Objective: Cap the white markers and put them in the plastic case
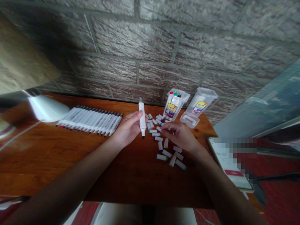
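My left hand [131, 128] is closed around a white marker [142, 117], held upright above the table; its upper end is a bare grey tip and its lower end is dark. Over a scattered pile of small white marker caps with coloured ends, my right hand [180, 136] has its thumb and fingers pinched together on one marker cap [158, 128]. More caps, among them a green-ended cap [161, 157], lie below and left of that hand. On the left, several white markers [90, 120] lie side by side in a slanted row.
A clear plastic case [174, 104] with red, green and black marker ends stands near the wall. Beside it are a second clear case [202, 101] and a clear lid [189, 119]. A phone [231, 165] lies at the right edge; a lamp [47, 107] stands left on the wooden table [58, 165].
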`<action>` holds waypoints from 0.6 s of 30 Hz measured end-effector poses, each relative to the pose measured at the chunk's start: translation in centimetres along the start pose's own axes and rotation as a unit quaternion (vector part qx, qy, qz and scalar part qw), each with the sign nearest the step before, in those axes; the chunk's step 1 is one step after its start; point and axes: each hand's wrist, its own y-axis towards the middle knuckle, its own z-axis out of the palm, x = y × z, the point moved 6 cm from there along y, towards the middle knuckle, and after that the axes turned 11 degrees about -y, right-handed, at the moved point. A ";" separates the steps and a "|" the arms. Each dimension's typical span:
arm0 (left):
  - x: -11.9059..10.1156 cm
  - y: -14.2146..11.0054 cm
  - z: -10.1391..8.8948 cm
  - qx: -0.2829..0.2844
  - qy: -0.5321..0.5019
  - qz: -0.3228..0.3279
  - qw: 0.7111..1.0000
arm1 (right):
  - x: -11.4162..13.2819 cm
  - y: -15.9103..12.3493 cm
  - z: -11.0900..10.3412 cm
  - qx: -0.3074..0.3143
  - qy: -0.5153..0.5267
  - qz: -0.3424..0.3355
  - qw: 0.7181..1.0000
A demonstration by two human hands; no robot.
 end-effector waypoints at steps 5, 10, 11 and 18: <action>-0.2 0.0 -0.1 -0.013 -0.018 0.001 1.000 | 1.3 -0.2 1.3 0.075 -0.043 -0.021 0.996; 0.3 -0.1 0.0 0.021 -0.013 0.003 1.000 | 2.2 -0.3 1.8 0.099 -0.086 -0.021 0.991; 0.3 -0.1 0.0 0.024 -0.012 0.002 1.000 | 2.2 -0.3 1.8 0.101 -0.089 -0.018 0.991; 1.2 -0.2 0.3 0.053 0.005 -0.026 0.998 | 2.4 -0.4 2.0 0.101 -0.107 -0.032 0.989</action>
